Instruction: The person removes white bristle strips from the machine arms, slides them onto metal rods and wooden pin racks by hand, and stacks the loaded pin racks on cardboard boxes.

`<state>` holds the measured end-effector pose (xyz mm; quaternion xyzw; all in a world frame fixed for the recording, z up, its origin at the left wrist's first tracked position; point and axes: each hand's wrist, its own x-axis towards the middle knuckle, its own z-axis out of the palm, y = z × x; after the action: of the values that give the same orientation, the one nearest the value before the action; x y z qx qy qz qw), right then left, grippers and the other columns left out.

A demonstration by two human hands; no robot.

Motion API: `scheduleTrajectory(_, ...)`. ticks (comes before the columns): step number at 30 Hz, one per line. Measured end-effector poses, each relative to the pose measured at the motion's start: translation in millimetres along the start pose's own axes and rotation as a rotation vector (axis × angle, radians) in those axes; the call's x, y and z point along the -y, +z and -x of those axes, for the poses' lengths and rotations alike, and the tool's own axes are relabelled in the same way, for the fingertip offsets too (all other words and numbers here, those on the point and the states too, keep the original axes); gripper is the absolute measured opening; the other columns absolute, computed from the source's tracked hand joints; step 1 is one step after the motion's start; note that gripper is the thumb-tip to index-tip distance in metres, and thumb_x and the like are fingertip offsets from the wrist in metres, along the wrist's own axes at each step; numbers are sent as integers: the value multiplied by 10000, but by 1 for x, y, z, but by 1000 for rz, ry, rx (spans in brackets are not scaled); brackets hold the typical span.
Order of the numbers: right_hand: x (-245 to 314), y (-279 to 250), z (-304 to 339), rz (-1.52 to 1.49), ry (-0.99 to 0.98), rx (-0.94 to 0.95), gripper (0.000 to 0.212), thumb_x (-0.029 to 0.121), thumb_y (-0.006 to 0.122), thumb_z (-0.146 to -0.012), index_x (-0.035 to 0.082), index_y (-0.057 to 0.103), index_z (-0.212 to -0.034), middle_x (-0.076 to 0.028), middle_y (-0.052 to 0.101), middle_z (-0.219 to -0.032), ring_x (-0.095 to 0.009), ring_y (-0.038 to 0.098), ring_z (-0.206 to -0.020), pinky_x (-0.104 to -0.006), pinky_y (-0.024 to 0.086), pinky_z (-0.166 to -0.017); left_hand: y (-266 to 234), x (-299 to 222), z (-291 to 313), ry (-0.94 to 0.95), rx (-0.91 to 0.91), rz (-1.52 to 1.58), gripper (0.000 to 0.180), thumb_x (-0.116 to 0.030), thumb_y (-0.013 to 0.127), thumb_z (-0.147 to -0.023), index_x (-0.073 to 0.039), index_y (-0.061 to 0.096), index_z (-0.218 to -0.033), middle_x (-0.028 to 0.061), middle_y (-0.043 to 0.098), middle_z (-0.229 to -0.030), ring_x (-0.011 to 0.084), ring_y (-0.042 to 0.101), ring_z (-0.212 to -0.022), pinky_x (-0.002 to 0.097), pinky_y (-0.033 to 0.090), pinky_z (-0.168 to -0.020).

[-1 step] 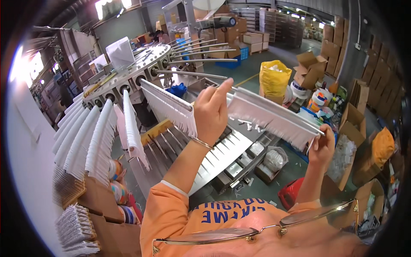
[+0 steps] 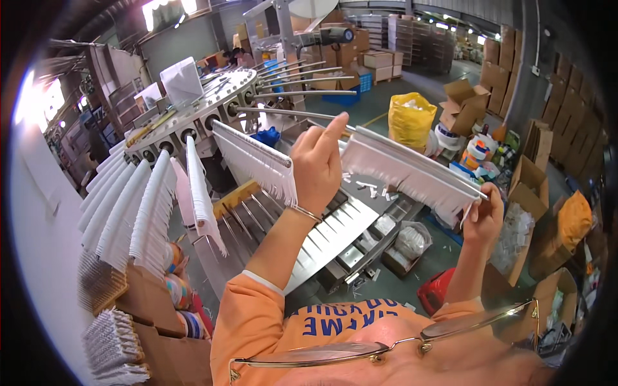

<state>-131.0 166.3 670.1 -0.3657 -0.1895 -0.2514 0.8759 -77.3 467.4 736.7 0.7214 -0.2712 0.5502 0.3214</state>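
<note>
My right hand (image 2: 483, 215) is closed around the outer end of a thin metal rod (image 2: 421, 159), with a dense row of narrow white strips (image 2: 405, 174) hanging from it like fringe. At the rod's other end is my left hand (image 2: 318, 164), fingers curled in a pinch and index finger pointing up. It meets there the tip of a bare metal spoke (image 2: 283, 113) on a round machine (image 2: 206, 96); the exact contact is hidden by my fingers. Left of my left hand, another spoke carries similar white strips (image 2: 254, 157), and several more loaded spokes fan out further left.
Below my hands is a slanted metal tray (image 2: 335, 238) with parallel rods and a wooden bar (image 2: 235, 198). Cartons (image 2: 154, 299) with white strips stand at lower left. On the right are a yellow sack (image 2: 411, 122), open cartons (image 2: 465, 103) and a red object (image 2: 438, 289).
The strip-laden rod has shifted slightly, its near-left end now closer to the spoke tip behind my left fingers. Both hands keep nearly the same place and grip.
</note>
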Motion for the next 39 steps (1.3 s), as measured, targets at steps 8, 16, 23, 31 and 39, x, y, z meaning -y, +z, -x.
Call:
scheduleTrajectory(8, -5, 60, -16, 14, -34, 198, 248, 227, 423, -915, 5, 528, -950, -72, 581, -703, -112, 474, -498, -239, 390, -487, -20, 11, 2, -80, -77, -248, 416, 19, 495, -762, -13, 495, -1177, 139, 496, -812, 281, 482, -728, 355, 400, -699)
scheduleTrajectory(16, -85, 158, -35, 186, 25, 331, 127, 130, 504, -890, 32, 559, -950, -16, 540, -702, -67, 449, -556, -180, 332, -500, -61, -26, 92, 192, 267, -21, 361, -38, 545, -679, -68, 589, -1036, 73, 477, -802, 246, 475, -727, 365, 359, -643)
scheduleTrajectory(23, -117, 158, -49, 244, -172, 272, 224, 224, 473, -913, 40, 589, -861, 28, 453, -599, -40, 364, -488, -172, 256, -443, -138, -22, 141, 60, 361, -41, 224, -42, 571, -677, -74, 602, -897, 71, 487, -782, 249, 478, -696, 370, 361, -622)
scheduleTrajectory(31, -135, 178, -50, 208, -200, 315, 351, 323, 413, -932, 84, 484, -685, 37, 368, -562, -38, 295, -483, -187, 209, -442, -175, -22, 167, -111, 400, -7, 148, -48, 580, -687, -77, 599, -831, 66, 502, -754, 245, 486, -673, 350, 357, -593)
scheduleTrajectory(39, -138, 181, -45, 278, -278, 256, 399, 342, 398, -935, 111, 419, -610, 35, 366, -549, -46, 300, -477, -203, 219, -442, -176, -25, 168, -116, 393, 27, 109, -34, 590, -684, -80, 609, -782, 54, 505, -690, 240, 492, -643, 350, 357, -582)
